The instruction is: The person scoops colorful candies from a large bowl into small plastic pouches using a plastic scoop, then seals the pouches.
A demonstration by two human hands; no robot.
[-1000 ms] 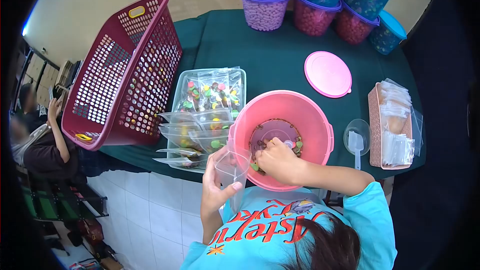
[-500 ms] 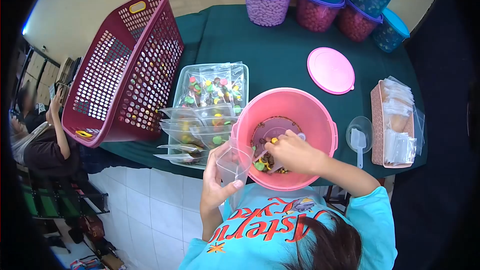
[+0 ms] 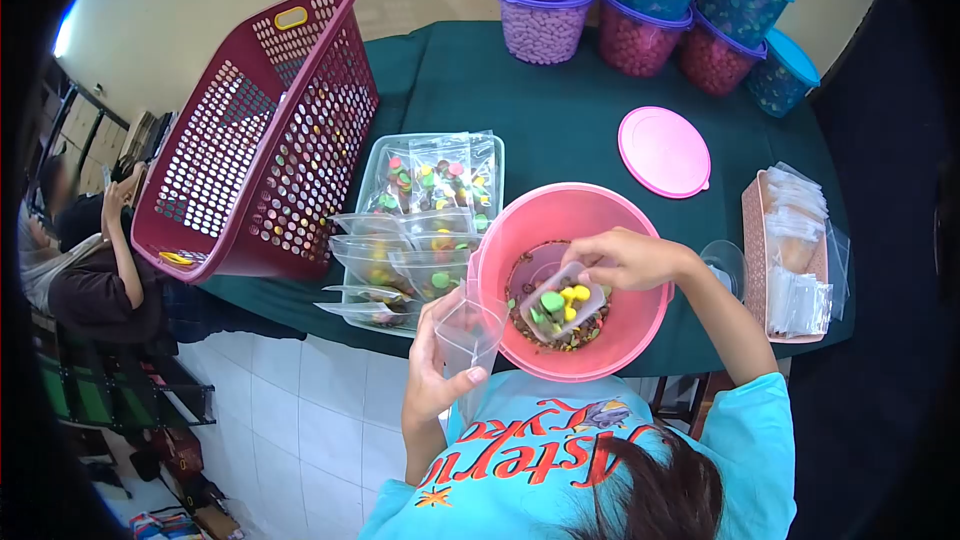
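Observation:
My left hand [image 3: 434, 378] grips a clear plastic bag [image 3: 470, 332], its square mouth held open beside the pink tub [image 3: 655, 230]. Inside the tub, my right hand [image 3: 637, 258] is closed on a small clear scoop [image 3: 540, 328] holding green and yellow candies [image 3: 563, 302]. More small brown and coloured pieces lie on the tub's bottom around the scoop. Left of the tub, a pale green tray [image 3: 374, 162] carries several filled clear bags [image 3: 430, 195] of mixed candies.
A maroon basket [image 3: 262, 180] stands at the left. Lidded tubs [image 3: 545, 25] are stacked at the back. A pink lid [image 3: 664, 152], a clear bowl [image 3: 724, 265] and a box [image 3: 757, 270] of plastic bags lie to the right. Another person [image 3: 95, 270] sits at far left.
My right hand has lifted the scoop off the tub's bottom and tilted it, so candies now show in it. My left hand keeps the bag nearly in place. The view has shifted slightly.

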